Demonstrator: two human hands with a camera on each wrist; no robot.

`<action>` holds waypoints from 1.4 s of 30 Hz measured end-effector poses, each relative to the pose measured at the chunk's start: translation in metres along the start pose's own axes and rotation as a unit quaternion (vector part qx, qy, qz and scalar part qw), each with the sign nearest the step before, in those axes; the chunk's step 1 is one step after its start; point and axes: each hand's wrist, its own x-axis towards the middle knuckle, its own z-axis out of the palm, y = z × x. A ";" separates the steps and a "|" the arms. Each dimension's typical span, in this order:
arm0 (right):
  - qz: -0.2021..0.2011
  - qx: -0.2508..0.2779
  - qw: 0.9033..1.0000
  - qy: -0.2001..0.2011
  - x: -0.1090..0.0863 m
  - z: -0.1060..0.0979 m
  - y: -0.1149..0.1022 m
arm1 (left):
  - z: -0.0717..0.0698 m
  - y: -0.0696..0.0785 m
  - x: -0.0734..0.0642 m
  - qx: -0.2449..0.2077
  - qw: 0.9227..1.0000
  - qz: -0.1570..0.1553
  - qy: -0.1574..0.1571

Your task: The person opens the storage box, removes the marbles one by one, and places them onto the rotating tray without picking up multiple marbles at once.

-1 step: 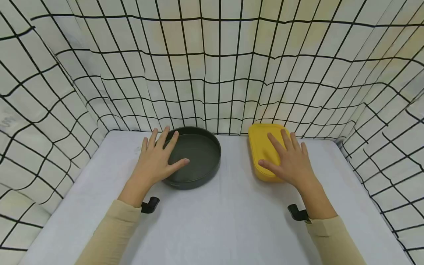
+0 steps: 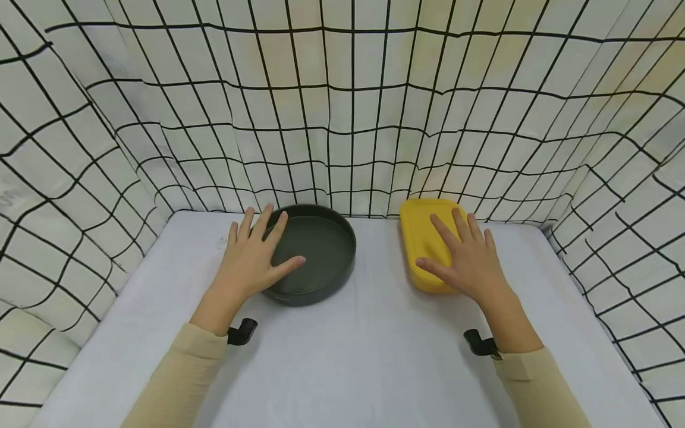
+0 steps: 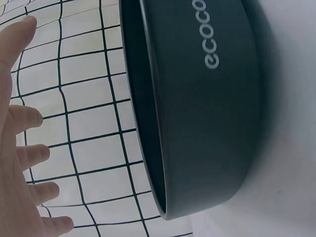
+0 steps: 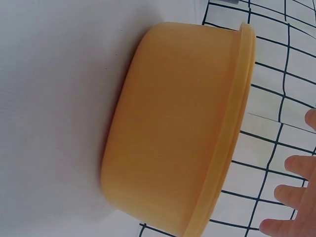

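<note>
A round, dark green-grey, shallow dish (image 2: 318,252) sits toward the back of the table, left of centre. My left hand (image 2: 243,264) is spread over its left side, fingers straight and apart. In the left wrist view the dish's side wall (image 3: 207,123) shows pale "ecoco" lettering, and the fingers stay off the rim. To the right is a yellow oblong container (image 2: 420,238) with a flat yellow top. Over its right side my right hand (image 2: 473,261) hovers, fingers spread. The right wrist view shows those fingertips (image 4: 289,196) apart from the container's edge (image 4: 229,133).
A white cloth-like surface (image 2: 348,356) covers the table. Pale walls with a black grid net (image 2: 353,131) rise at the back and both sides, close behind the dish and container. Each wrist wears a small black camera mount (image 2: 243,331).
</note>
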 end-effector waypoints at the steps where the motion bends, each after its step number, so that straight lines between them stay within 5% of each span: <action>1: 0.001 0.001 1.000 -0.002 -0.001 0.000 0.000 | 0.000 0.001 0.000 -0.001 1.000 0.001 0.000; 11: -0.009 -0.007 1.000 0.016 -0.010 -0.001 0.008 | 0.009 0.030 0.000 -0.025 0.999 0.046 0.011; 19: -0.019 -0.010 1.000 0.018 -0.017 0.004 0.023 | 0.024 0.093 -0.001 -0.072 0.987 0.141 0.033; 24: -0.009 0.011 1.000 0.016 -0.021 0.012 0.031 | 0.037 0.129 0.001 -0.108 0.980 0.168 0.000; 32: -0.001 0.044 0.999 0.020 -0.025 0.027 0.035 | 0.070 0.165 0.020 -0.141 0.975 0.149 -0.084; 42: -0.005 0.028 1.000 -0.010 -0.027 0.029 0.041 | 0.109 0.191 0.056 -0.093 0.983 0.097 -0.126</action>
